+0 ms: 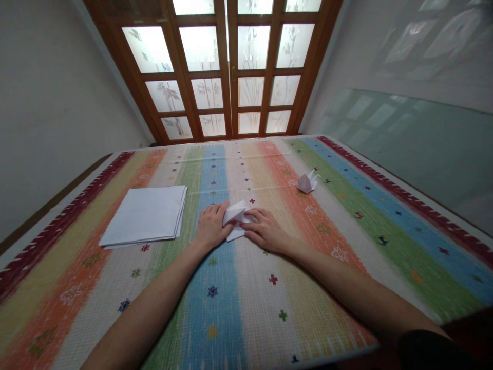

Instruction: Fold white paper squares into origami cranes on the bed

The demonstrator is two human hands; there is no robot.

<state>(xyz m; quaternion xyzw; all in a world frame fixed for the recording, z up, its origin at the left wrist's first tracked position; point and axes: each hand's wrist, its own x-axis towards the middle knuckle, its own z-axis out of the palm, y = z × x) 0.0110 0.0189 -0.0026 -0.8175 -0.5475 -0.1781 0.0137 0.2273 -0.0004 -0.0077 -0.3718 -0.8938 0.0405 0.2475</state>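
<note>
the folded white paper [241, 209] sits near the middle of the cloth-covered counter [227, 329], held between 2 hands. the left hand [212, 224] is closed on its left side, thumb across the paper; the right hand [267, 230] seems to grip the right side, though the contact is partly hidden. it should be very light, stiffer along layered creases, easily crumpled or torn, and best taken by its thick folded edges. the paper stack [144, 213] lies left, 1 small folded figure [307, 183] right.
</note>
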